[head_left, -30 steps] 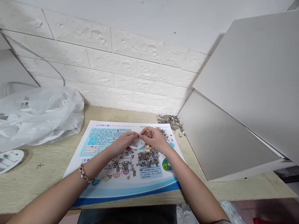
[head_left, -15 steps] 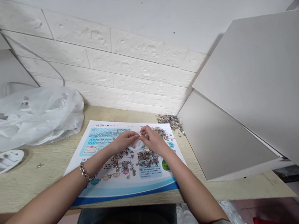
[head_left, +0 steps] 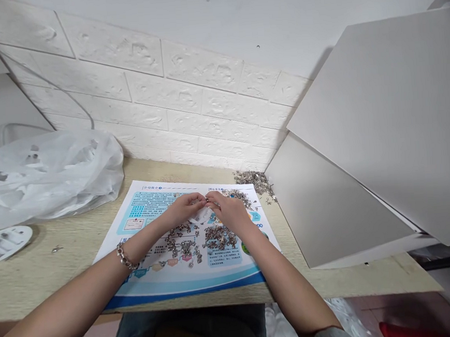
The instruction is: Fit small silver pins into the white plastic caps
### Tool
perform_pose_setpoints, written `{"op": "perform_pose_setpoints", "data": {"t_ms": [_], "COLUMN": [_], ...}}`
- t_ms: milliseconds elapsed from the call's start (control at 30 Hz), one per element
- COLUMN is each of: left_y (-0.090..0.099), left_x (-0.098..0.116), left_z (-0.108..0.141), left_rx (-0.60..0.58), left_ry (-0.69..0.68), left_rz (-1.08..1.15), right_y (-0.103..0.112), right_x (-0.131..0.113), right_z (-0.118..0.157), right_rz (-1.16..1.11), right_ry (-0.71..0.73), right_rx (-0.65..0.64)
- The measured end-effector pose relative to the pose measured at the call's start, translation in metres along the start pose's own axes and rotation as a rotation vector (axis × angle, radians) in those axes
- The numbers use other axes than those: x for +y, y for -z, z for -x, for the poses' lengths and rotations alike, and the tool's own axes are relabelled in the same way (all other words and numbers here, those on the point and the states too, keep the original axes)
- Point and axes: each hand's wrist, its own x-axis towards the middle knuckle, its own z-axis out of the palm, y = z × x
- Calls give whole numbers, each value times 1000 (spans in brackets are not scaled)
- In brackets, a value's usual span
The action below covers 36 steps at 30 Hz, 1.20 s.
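Observation:
My left hand (head_left: 184,210) and my right hand (head_left: 230,210) meet above the printed sheet (head_left: 148,286). Pinched in my left fingers is a small see-through plastic piece (head_left: 201,216), which hangs below the fingertips; whether it is a bag cannot be made out. A tiny dark metal piece (head_left: 207,200) shows at the fingertips of my right hand, close to the left ones. Beneath my hands, small silvery metal pieces (head_left: 219,237) lie in a heap on the sheet. A looser group of similar pieces (head_left: 184,247) is spread to its left.
More metal pieces (head_left: 254,182) are piled by the wall at the back. A filled white plastic bag (head_left: 50,177) and an oval white card with slots (head_left: 7,244) are at the left. One loose piece (head_left: 57,248) lies nearby. Large grey panels (head_left: 344,200) lean at the right.
My right fingers have shifted slightly, and a tiny dark metal piece now shows at their tips. The plastic piece stays between my hands. The whole view has moved a little.

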Motion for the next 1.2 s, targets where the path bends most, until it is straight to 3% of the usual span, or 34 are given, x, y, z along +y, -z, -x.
{"op": "perform_pose_setpoints", "data": {"t_ms": [300, 433, 600, 833, 1033, 1200], "left_y": [1, 3, 4, 4, 0, -3], "left_x": [2, 2, 0, 5, 9, 5], "left_z": [1, 1, 1, 4, 6, 3], "left_rx": [1, -48, -92, -83, -97, -21], "left_ry": [6, 38, 29, 43, 67, 127], "left_rz": [57, 96, 136, 163, 507, 443], "right_y": [3, 2, 1, 4, 2, 3], "right_x": [6, 9, 10, 8, 6, 8], "right_z": [-2, -5, -8, -8, -7, -10], "right_rz": [-362, -508, -632, -594, -678, -667], "right_ry": [77, 104, 9, -29, -294, -328], "right_rx": [65, 11, -31, 14, 115, 126]}}
